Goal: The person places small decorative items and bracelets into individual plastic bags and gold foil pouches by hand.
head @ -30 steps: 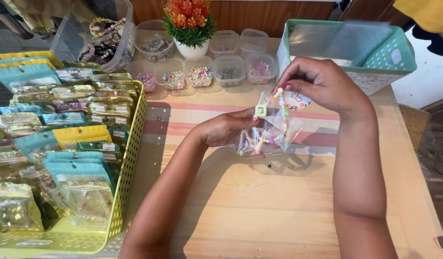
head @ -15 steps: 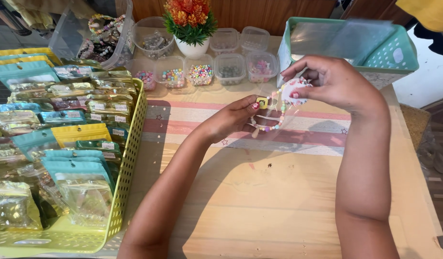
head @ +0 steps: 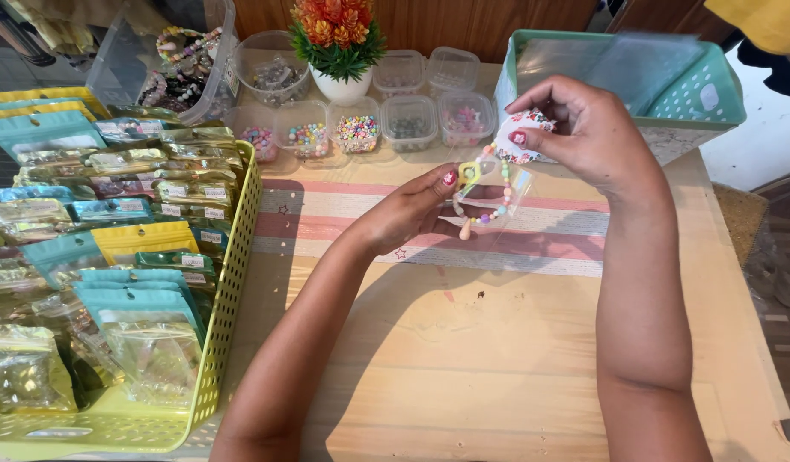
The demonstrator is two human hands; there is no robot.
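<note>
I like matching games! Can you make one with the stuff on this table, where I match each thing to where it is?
Things:
1. beaded bracelet
2. potted plant
3. yellow basket
4. teal basket

Places:
A. far right side of the table
B. left side, full of packets
C. between the left hand and right hand
D. back edge, behind the small bead tubs

Pairs: 1-C, 2-D, 3-B, 4-A
</note>
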